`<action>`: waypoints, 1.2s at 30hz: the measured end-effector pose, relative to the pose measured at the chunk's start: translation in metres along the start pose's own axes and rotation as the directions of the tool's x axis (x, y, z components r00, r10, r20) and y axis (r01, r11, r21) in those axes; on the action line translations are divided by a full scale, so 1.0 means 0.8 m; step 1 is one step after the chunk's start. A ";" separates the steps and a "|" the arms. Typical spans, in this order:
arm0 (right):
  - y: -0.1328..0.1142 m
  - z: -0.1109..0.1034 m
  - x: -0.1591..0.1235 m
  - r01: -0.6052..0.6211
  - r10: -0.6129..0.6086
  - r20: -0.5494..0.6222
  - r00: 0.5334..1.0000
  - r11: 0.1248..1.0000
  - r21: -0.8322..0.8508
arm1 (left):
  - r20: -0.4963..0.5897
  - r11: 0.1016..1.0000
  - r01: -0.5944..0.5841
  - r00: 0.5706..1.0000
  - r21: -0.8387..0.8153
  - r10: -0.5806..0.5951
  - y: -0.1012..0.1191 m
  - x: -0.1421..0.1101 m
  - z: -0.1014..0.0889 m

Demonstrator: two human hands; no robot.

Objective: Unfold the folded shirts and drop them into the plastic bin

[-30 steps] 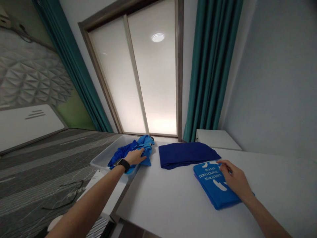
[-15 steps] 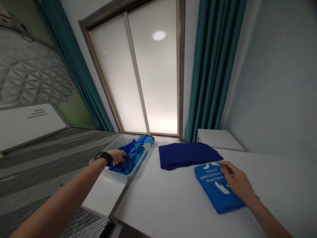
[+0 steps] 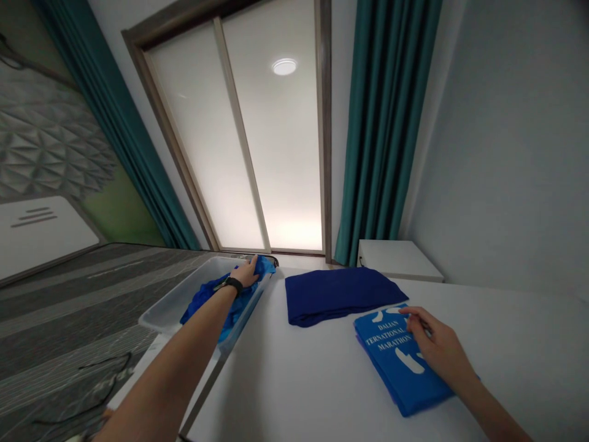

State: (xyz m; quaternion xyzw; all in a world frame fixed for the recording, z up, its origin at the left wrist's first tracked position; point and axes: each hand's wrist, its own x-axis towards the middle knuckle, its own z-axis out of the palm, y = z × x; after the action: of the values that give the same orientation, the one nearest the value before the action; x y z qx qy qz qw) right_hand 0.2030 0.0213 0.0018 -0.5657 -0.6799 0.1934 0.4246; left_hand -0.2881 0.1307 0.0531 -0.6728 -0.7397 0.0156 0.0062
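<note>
**Two hands on blue clothes**

Head view: The right hand (image 3: 437, 347) is lying flat on a folded bright blue shirt (image 3: 400, 362) with white letters. Its fingers (image 3: 416, 319) are loosely spread and pressing on the cloth, not pinching it. The shirt is a soft, flat rectangle. Its long side is running from the far middle of the bench (image 3: 299, 380) toward the near right corner, and the letters are slanting the same way. The shirt is sitting on the right part of the bench, well away from the edges.

The left hand (image 3: 247, 273) is reaching far out into a clear plastic bin (image 3: 168, 310). It is resting on a crumpled pile of blue cloth (image 3: 216, 301) at the far end of the bin. I cannot tell if its fingers are gripping the cloth. A black watch (image 3: 234, 284) is sitting on the wrist.

A folded dark blue cloth (image 3: 335, 294) is lying between the bin and the shirt, just touching the shirt's far corner. The bench is white and smooth, with lots of bare room near the front. The bin is hugging the bench's left edge. Teal curtains (image 3: 381, 135) are hanging behind.
</note>
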 end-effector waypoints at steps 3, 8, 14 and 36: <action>0.001 0.001 0.001 0.007 -0.006 0.004 1.000 1.000 -0.015 | -0.037 1.000 0.004 0.999 0.002 -0.004 -0.003 -0.001 0.013; 0.002 0.000 0.000 0.002 -0.002 0.016 1.000 1.000 -0.029 | -0.079 0.993 -0.113 0.990 0.022 0.114 -0.019 -0.015 0.010; 0.000 0.000 -0.001 0.011 -0.011 0.022 1.000 1.000 -0.011 | 0.005 0.987 -0.120 0.993 0.109 0.121 -0.021 -0.029 0.013; 0.030 -0.023 0.013 0.125 -0.155 -0.113 0.982 0.965 -0.232 | -0.451 0.500 -0.825 0.563 -0.263 0.692 0.342 -0.219 0.018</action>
State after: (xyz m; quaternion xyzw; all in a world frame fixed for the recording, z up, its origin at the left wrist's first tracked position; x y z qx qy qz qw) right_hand 0.2318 0.0342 -0.0018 -0.5717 -0.7066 0.0479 0.4141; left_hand 0.0000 -0.0185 0.0322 -0.9067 -0.3354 -0.2509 -0.0489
